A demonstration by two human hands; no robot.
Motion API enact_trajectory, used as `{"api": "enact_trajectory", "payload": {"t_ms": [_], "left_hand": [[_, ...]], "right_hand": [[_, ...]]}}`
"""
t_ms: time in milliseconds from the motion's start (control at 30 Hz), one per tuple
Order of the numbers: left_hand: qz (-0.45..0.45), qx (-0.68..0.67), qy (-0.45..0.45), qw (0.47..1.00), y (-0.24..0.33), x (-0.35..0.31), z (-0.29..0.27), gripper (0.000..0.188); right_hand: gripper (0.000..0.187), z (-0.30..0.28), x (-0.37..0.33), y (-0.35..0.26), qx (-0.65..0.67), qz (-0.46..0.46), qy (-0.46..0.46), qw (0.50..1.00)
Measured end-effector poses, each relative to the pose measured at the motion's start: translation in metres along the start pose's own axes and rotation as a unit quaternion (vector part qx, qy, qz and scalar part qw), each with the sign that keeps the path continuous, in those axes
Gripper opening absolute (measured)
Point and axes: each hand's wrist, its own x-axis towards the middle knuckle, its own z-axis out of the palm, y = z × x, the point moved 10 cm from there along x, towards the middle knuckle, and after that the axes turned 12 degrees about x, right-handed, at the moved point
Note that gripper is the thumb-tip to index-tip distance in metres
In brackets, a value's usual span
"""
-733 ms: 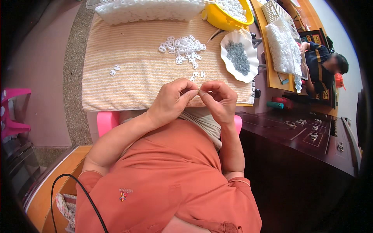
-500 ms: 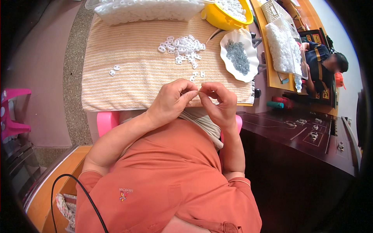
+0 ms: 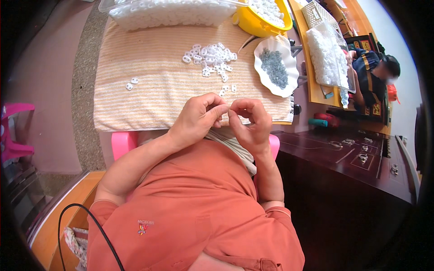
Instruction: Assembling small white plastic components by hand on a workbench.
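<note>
My left hand [image 3: 199, 115] and my right hand [image 3: 251, 122] meet at the fingertips over the near edge of the towel-covered table [image 3: 144, 106]. Both are closed in a pinch, thumb against forefinger. Whatever they hold is too small or hidden to make out. Just beyond them lie a few loose white plastic pieces [image 3: 233, 88], each with two holes. Farther off is a heap of the same pieces [image 3: 212, 56]. Two more white pieces [image 3: 129, 86] rest apart on the left. To the right, a white scalloped dish [image 3: 291, 74] holds many small grey metal parts [image 3: 274, 67].
At the far edge stand a clear bin [image 3: 172, 16] of white pieces and a yellow basin [image 3: 257, 25]. Dark tweezers [image 3: 247, 43] lie beside the dish. Another person [image 3: 373, 72] sits at a table on the right with a clear box [image 3: 327, 56]. Pink stool [image 3: 17, 131] at left.
The hands stay pinched together at nearly the same spot, with a slight shift of the right fingers. The whole view has moved a little; the pieces on the table look unchanged.
</note>
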Motion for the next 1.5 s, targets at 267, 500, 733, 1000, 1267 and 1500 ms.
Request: {"api": "enact_trajectory", "payload": {"t_ms": [267, 500, 733, 1000, 1267, 1500], "left_hand": [[0.033, 0.046, 0.032, 0.998, 0.012, -0.005, -0.003, 0.013], [0.157, 0.155, 0.055, 0.974, 0.040, -0.011, -0.005, 0.007], [0.088, 0.053, 0.050, 0.993, 0.028, -0.009, -0.007, 0.010], [0.044, -0.027, 0.031, 0.998, 0.009, -0.005, -0.003, 0.011], [0.037, -0.084, 0.029, 0.995, 0.007, -0.004, -0.002, 0.010], [0.011, -0.129, 0.010, 0.992, 0.005, -0.002, 0.001, 0.008]], "right_hand": [[0.013, 0.000, -0.007, 0.053, 0.321, 0.267, 0.076, 0.905], [0.016, 0.017, -0.017, 0.062, 0.441, 0.340, 0.024, 0.830], [0.016, 0.016, -0.009, 0.037, 0.355, 0.255, -0.029, 0.899], [0.013, 0.018, -0.011, 0.037, 0.253, 0.221, -0.044, 0.941], [0.012, 0.018, -0.006, 0.029, 0.237, 0.151, -0.042, 0.959], [0.010, 0.011, -0.004, 0.035, 0.244, 0.125, -0.027, 0.961]]}}
